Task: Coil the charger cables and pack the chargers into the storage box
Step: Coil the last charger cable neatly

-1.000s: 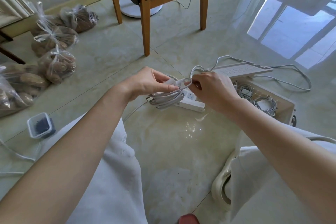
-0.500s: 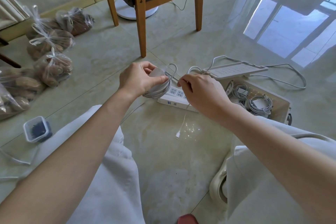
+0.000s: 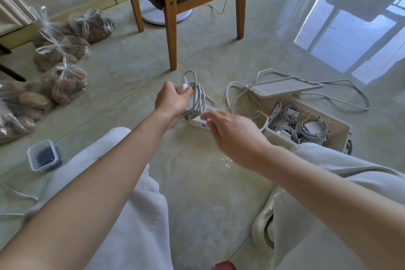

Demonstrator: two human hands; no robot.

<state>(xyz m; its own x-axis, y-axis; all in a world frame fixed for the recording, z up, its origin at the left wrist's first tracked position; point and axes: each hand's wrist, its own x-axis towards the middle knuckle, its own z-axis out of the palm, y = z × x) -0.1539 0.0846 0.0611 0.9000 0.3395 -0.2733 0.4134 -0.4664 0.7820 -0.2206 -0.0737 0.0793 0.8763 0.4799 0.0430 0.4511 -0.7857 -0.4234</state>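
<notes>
My left hand [image 3: 172, 99] grips a white charger with its grey cable coiled round it [image 3: 197, 99], held upright above the floor. A plug end sticks up from the top of the coil. My right hand [image 3: 232, 133] hovers just right of the coil with fingers spread and relaxed, holding nothing; it is motion-blurred. Under both hands lies a white power strip [image 3: 198, 121]. The beige storage box [image 3: 337, 132] stands to the right with several coiled chargers [image 3: 306, 127] inside. Its lid [image 3: 285, 86] leans on the box's far edge.
A loose white cable [image 3: 350, 101] loops on the floor behind the box. A wooden chair [image 3: 171, 28] stands ahead, with a white fan base behind it. Several clear bags [image 3: 63, 81] lie at the left. A small plastic container [image 3: 42, 156] sits near my left knee.
My right hand has let go of the cable end and drawn back to the right with its fingers spread. My left hand has turned the coiled charger upright, with the cable end now wound in.
</notes>
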